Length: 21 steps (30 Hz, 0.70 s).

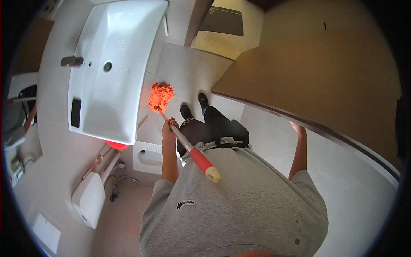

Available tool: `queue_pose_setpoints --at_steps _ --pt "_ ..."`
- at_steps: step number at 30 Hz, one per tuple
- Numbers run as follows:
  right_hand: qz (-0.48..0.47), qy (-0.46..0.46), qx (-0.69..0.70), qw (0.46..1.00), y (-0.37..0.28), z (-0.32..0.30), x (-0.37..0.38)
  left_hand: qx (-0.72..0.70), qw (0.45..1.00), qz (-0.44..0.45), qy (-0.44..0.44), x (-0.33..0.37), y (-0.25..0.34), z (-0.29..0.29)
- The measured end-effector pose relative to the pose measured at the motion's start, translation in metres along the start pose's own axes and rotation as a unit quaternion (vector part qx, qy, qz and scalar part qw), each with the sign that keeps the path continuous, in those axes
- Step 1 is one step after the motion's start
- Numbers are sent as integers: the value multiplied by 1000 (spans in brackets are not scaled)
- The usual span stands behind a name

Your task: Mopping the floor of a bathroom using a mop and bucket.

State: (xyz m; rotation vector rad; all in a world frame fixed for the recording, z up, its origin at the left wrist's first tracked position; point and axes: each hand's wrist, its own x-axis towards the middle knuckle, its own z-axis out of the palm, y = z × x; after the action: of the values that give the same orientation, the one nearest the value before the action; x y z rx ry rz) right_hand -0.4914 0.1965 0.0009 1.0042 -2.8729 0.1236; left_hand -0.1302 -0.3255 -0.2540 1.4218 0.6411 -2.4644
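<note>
My left hand [169,127] grips the metal shaft of a mop [184,143] with a red grip and a cream end cap. Its orange string head [161,96] rests on the pale tiled floor, just beside the white washbasin [115,64]. My right hand [298,127] reaches up to the lower edge of a brown door [325,81]; its fingers are hidden behind that edge. My black shoes [193,107] stand right of the mop head.
A chrome tap [71,61] sits on the basin's left side. Under the basin are a red object [117,145], pipes and a white wall box [88,199]. A white toilet part [150,157] lies below. A doorway with a mat [222,21] opens at the top.
</note>
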Motion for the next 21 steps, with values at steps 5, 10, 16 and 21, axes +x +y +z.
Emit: queue_pose_setpoints --at_steps 5,10,16,21 --pt "49 7 13 999 33 3 -33 21 998 -15 -51 -4 21 2" --pt "103 25 -4 994 49 -15 -69 -9 994 -59 -87 -12 32 4" --pt "169 51 -37 984 79 -43 -81 28 988 -142 -53 15 28 24" --pt "179 57 -44 981 99 -56 -82 37 995 -87 -39 25 20 25"
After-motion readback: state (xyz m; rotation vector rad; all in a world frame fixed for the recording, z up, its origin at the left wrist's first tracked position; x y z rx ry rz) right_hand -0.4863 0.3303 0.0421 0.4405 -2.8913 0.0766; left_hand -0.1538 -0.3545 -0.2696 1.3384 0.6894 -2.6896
